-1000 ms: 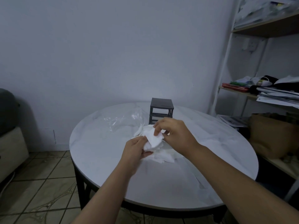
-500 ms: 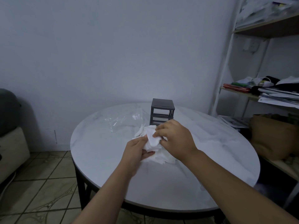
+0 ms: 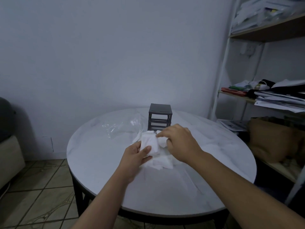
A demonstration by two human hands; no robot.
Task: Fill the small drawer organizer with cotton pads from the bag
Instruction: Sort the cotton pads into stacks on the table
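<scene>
A person stands at a round white table [image 3: 99, 162] and both bare arms reach out over it; the left hand [image 3: 137, 156] holds a thick bunch of white cotton pads [image 3: 149, 142]; its thumb lies on top of the bunch and its fingers are curled under it, so it grips the pads tight; the right hand [image 3: 179, 142] is just to the right, and its fingers are bent down and pinch the right edge of the same white bunch; the two hands are close together with the pads between them.

More loose pads [image 3: 162, 162] lie in a soft heap on the table, right under the hands and a bit nearer; the small drawer organizer [image 3: 160, 117] is dark grey and stands upright on the far side of the table, just past the hands; I cannot tell if any pads are inside it; the clear bag [image 3: 122, 128] lies crumpled and flat on the table, to the left of the organizer and touching the far edge of the pads.

On the right stands a white shelf [image 3: 221, 80] with piles of papers [image 3: 280, 98] on it; a brown sack [image 3: 274, 141] sits low beside it; the floor [image 3: 41, 187] has brown tiles; a pale seat [image 3: 9, 156] is at the far left.
</scene>
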